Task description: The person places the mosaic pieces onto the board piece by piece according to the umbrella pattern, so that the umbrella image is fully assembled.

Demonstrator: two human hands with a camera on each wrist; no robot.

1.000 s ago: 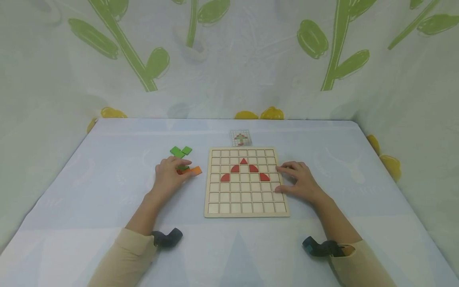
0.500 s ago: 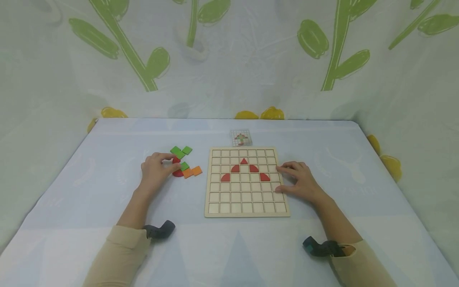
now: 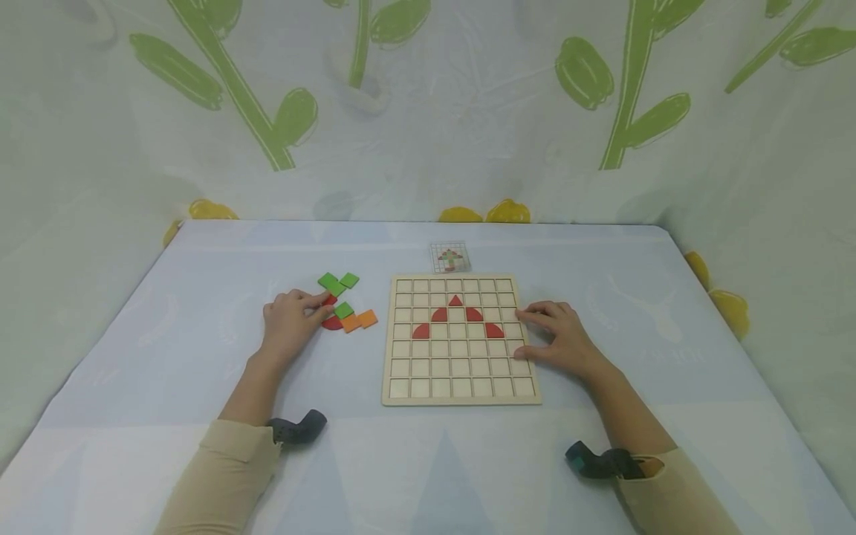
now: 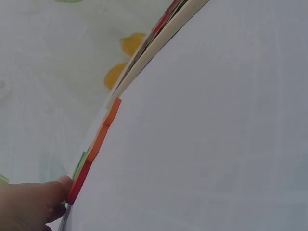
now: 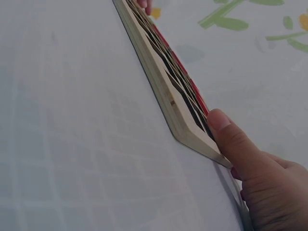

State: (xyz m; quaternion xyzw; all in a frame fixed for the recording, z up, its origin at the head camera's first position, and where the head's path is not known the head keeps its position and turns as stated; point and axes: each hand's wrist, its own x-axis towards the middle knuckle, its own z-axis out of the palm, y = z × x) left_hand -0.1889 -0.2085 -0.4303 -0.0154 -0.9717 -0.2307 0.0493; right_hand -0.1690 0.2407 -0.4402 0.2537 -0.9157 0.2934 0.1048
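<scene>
My left hand (image 3: pixel 289 321) is at the loose pieces left of the board, thumb and index finger pinching a red piece (image 3: pixel 330 300) partly hidden by the fingertips. Beside it lie another red piece (image 3: pixel 332 323), a green square tile (image 3: pixel 344 310) and two orange square tiles (image 3: pixel 367 319). In the left wrist view the thumb (image 4: pixel 61 185) is right at a red piece's edge (image 4: pixel 79 183). My right hand (image 3: pixel 558 334) rests at the right edge of the wooden grid board (image 3: pixel 461 401), thumb and index finger spread apart; its thumb (image 5: pixel 231 132) lies on the board's rim in the right wrist view.
Several red pieces (image 3: pixel 474 315) sit in the board's cells, stepped like a roof under a red triangle (image 3: pixel 455 301). A small pattern card (image 3: pixel 450 257) lies behind the board. More green squares (image 3: pixel 349 280) lie beyond the left hand.
The left hand has drawn back to the left, uncovering the orange tiles and red pieces, and its thumb and index finger have closed together. The right hand has stayed at the board's edge.
</scene>
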